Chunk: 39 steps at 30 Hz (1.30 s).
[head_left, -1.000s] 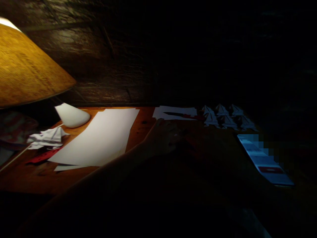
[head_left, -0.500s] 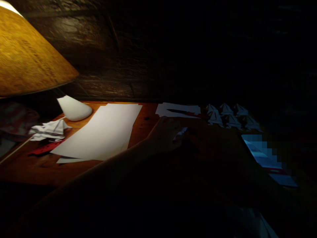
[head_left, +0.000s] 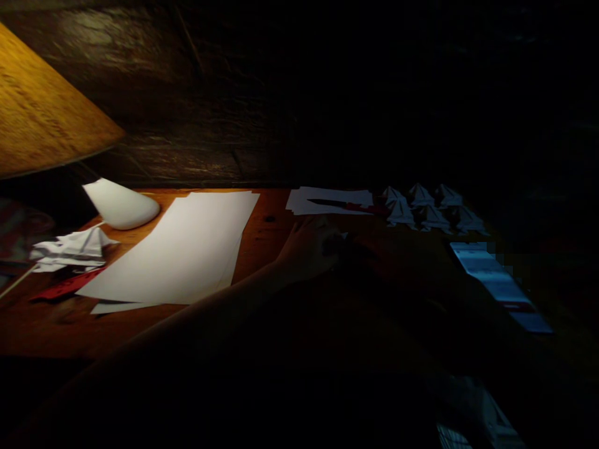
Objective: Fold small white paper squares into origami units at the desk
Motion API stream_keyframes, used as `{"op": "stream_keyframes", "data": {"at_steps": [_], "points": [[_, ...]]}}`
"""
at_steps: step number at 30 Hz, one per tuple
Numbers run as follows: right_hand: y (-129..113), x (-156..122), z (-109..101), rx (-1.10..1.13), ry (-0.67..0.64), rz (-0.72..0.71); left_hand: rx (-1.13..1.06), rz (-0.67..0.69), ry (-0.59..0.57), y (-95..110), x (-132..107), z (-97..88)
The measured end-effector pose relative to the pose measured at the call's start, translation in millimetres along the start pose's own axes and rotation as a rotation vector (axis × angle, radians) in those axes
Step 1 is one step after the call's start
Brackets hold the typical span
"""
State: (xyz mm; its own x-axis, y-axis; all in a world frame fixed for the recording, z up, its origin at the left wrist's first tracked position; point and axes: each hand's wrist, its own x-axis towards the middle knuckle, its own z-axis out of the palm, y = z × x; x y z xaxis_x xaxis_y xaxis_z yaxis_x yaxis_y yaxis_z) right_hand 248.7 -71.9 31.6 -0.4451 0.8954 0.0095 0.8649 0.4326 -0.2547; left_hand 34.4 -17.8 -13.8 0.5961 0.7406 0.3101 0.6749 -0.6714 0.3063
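My left hand (head_left: 311,246) is over the middle of the wooden table, its fingers closed on a small piece of folded paper. Only a pale edge of that paper (head_left: 345,236) shows past the fingers. My right hand (head_left: 393,262) is a dark shape close beside it, coming in from the right; its fingers are lost in shadow. Just beyond the hands, a knife (head_left: 346,204) with a dark blade and red handle lies across a small stack of white paper sheets (head_left: 299,196). Several folded paper figures (head_left: 433,218) stand in two rows to the right.
Large white sheets (head_left: 187,249) lie on the left of the table. Near them are a lamp with a white base (head_left: 124,206) and yellow shade (head_left: 47,118), a crumpled-looking folded paper (head_left: 77,246) and a red object (head_left: 68,285). A lit phone screen (head_left: 496,284) is at right.
My right hand has come in beside my left hand at the paper, and less of the paper shows now. The view has shifted slightly to the right.
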Motion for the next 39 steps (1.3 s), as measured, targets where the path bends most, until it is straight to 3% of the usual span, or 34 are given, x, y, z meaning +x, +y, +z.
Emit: {"op": "stream_keyframes", "data": {"at_steps": [4,11,19,27,31,36,39], "points": [[-4.0,0.9,-4.9,-0.056,0.051,0.050,-0.043,-0.037,0.002,-1.5,1.6,3.3],[-6.5,-1.1,-8.0,-0.204,0.009,0.021,-0.008,0.047,0.007,-6.4,1.6,2.9],[-5.4,-1.9,-6.7,-0.238,0.025,-0.016,0.091,0.120,-0.046,-2.3,2.0,-9.3],[-7.6,-4.6,-8.6,-0.234,0.038,0.072,0.132,0.159,-0.041,-1.4,1.2,-10.0],[-3.3,-5.4,-7.3,-0.204,0.042,0.095,0.096,0.270,-0.021,-6.5,1.3,-7.1],[1.0,-3.1,-4.9,-0.203,0.112,0.090,-0.002,0.400,-0.151,-17.8,5.2,-7.2],[2.0,0.2,-5.9,-0.213,0.182,0.056,0.025,0.412,-0.156,-19.6,7.2,-9.3]]}}
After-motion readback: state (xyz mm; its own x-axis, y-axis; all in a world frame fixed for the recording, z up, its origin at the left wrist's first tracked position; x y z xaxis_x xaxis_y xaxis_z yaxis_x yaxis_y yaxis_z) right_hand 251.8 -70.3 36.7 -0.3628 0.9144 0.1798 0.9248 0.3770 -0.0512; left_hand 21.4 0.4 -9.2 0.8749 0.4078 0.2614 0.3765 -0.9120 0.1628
